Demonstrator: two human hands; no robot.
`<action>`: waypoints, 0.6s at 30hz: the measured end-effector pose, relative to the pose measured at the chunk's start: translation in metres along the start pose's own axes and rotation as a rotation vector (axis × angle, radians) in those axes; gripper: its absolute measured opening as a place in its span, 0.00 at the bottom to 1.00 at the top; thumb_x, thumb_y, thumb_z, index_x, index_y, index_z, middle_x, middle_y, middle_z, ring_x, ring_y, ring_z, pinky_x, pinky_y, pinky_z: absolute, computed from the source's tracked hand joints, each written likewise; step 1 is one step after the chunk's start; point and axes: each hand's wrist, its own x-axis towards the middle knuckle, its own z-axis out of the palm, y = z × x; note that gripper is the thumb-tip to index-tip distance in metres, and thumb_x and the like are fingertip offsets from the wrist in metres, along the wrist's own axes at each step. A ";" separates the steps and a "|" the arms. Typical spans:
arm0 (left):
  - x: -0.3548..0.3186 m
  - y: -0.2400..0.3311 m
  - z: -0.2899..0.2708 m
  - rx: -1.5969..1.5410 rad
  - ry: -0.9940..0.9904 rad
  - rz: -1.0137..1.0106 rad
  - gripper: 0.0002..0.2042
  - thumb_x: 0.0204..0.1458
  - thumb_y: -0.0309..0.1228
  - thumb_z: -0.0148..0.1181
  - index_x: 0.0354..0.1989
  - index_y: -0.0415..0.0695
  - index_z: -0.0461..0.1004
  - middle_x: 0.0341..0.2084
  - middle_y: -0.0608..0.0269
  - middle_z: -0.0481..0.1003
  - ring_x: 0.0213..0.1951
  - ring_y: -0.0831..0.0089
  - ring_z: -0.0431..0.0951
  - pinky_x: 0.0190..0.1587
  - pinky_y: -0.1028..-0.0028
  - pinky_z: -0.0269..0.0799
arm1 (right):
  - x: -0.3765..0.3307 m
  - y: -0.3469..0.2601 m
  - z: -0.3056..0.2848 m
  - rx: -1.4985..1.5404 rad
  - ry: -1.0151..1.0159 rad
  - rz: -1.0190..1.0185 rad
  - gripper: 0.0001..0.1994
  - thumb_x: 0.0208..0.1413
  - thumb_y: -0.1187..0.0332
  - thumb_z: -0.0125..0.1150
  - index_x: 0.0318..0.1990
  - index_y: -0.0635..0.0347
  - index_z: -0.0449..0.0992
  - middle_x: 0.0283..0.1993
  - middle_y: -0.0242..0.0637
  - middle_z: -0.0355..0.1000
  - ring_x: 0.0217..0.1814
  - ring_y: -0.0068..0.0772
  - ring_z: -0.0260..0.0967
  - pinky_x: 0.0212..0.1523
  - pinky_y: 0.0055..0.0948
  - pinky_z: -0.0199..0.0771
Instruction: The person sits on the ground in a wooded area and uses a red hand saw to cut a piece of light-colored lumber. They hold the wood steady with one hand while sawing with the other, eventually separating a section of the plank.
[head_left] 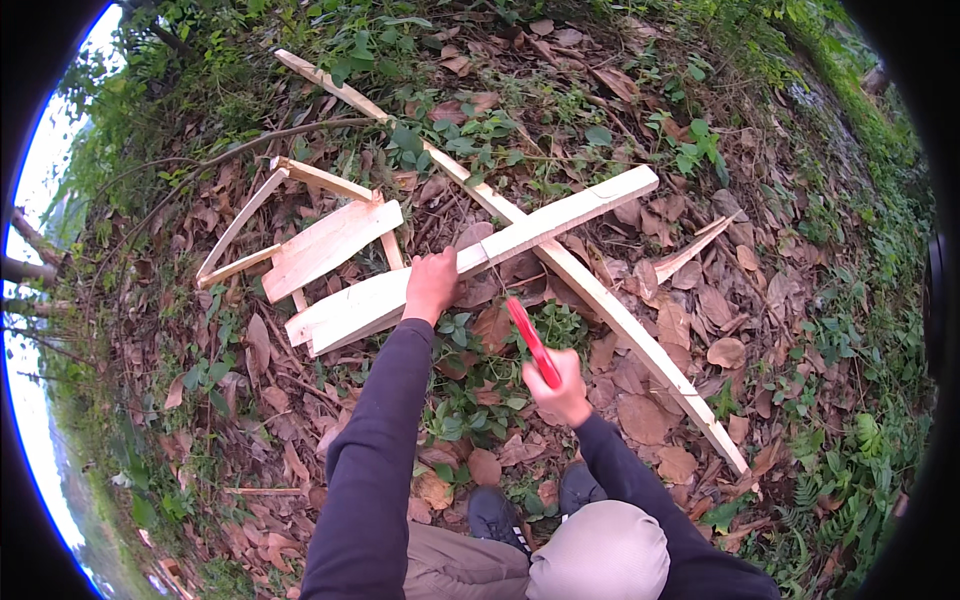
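My left hand [433,284] is closed over a pale wooden plank [570,215], pressing it down left of a dark cut line across it. My right hand [562,388] grips the red handle of a hand saw [535,342]. The saw's thin blade runs up from the handle to the plank's near edge at that line and is hard to make out. The plank lies across a long narrow timber [640,340]. Its left end rests over other boards [340,318].
At the left stands a small frame of nailed wood strips [240,225] with a short board [335,250] across it. A split wood piece [690,250] lies at the right. Dry leaves and green plants cover the sloping ground. My shoes [497,517] are just below the work.
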 end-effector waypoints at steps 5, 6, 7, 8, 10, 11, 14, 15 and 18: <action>-0.006 -0.008 0.002 -0.046 0.014 -0.003 0.19 0.39 0.31 0.70 0.37 0.39 0.70 0.25 0.47 0.79 0.34 0.48 0.82 0.42 0.53 0.72 | -0.044 0.026 -0.016 -0.096 -0.018 -0.102 0.07 0.47 0.74 0.59 0.21 0.62 0.69 0.12 0.34 0.60 0.12 0.25 0.60 0.17 0.29 0.57; 0.000 -0.005 0.000 -0.044 0.020 0.003 0.19 0.38 0.31 0.71 0.37 0.39 0.70 0.26 0.47 0.79 0.34 0.49 0.81 0.42 0.53 0.72 | -0.081 0.024 -0.033 -0.123 -0.025 -0.106 0.06 0.46 0.75 0.59 0.21 0.62 0.69 0.11 0.33 0.59 0.11 0.26 0.61 0.18 0.29 0.58; -0.003 -0.002 -0.002 -0.043 0.014 0.003 0.19 0.38 0.31 0.71 0.37 0.40 0.70 0.26 0.48 0.79 0.35 0.49 0.81 0.42 0.54 0.72 | -0.092 0.009 -0.041 -0.129 -0.046 -0.053 0.06 0.46 0.75 0.59 0.21 0.61 0.69 0.11 0.33 0.60 0.11 0.28 0.62 0.18 0.29 0.60; -0.003 -0.002 -0.001 -0.034 0.021 -0.006 0.19 0.38 0.31 0.71 0.37 0.40 0.70 0.26 0.48 0.79 0.35 0.49 0.81 0.42 0.54 0.73 | -0.104 -0.005 -0.050 -0.136 -0.066 0.001 0.06 0.45 0.75 0.59 0.21 0.60 0.70 0.11 0.32 0.60 0.11 0.30 0.63 0.18 0.29 0.62; -0.002 -0.002 0.000 -0.014 0.019 0.006 0.19 0.38 0.32 0.71 0.37 0.40 0.70 0.27 0.48 0.79 0.36 0.50 0.81 0.43 0.54 0.73 | -0.065 -0.006 -0.027 -0.102 -0.049 -0.038 0.08 0.46 0.74 0.60 0.19 0.60 0.69 0.12 0.35 0.61 0.12 0.33 0.63 0.18 0.30 0.61; 0.000 0.006 -0.005 -0.014 0.032 0.021 0.17 0.40 0.33 0.71 0.37 0.42 0.72 0.26 0.52 0.80 0.35 0.54 0.83 0.44 0.56 0.73 | -0.034 -0.001 -0.014 -0.096 -0.024 -0.042 0.09 0.47 0.73 0.60 0.19 0.59 0.68 0.13 0.36 0.62 0.12 0.34 0.63 0.18 0.31 0.60; 0.007 -0.007 -0.002 -0.010 -0.045 -0.016 0.18 0.40 0.33 0.71 0.37 0.40 0.72 0.26 0.50 0.81 0.34 0.52 0.83 0.42 0.56 0.74 | 0.005 0.014 0.012 -0.056 0.024 -0.078 0.12 0.48 0.73 0.61 0.17 0.60 0.65 0.12 0.34 0.59 0.12 0.27 0.58 0.18 0.31 0.56; -0.002 -0.006 0.004 -0.019 -0.055 -0.026 0.18 0.40 0.33 0.71 0.36 0.40 0.72 0.26 0.50 0.81 0.35 0.52 0.83 0.42 0.56 0.74 | -0.009 0.012 0.001 -0.011 0.034 0.016 0.14 0.47 0.74 0.61 0.16 0.59 0.63 0.12 0.32 0.55 0.11 0.24 0.54 0.17 0.30 0.54; 0.000 -0.002 -0.005 -0.009 0.000 0.000 0.17 0.40 0.32 0.71 0.36 0.41 0.72 0.28 0.50 0.81 0.36 0.52 0.83 0.43 0.56 0.73 | -0.097 -0.009 -0.041 -0.076 -0.021 0.015 0.15 0.45 0.76 0.61 0.15 0.57 0.61 0.12 0.29 0.55 0.11 0.21 0.54 0.17 0.28 0.53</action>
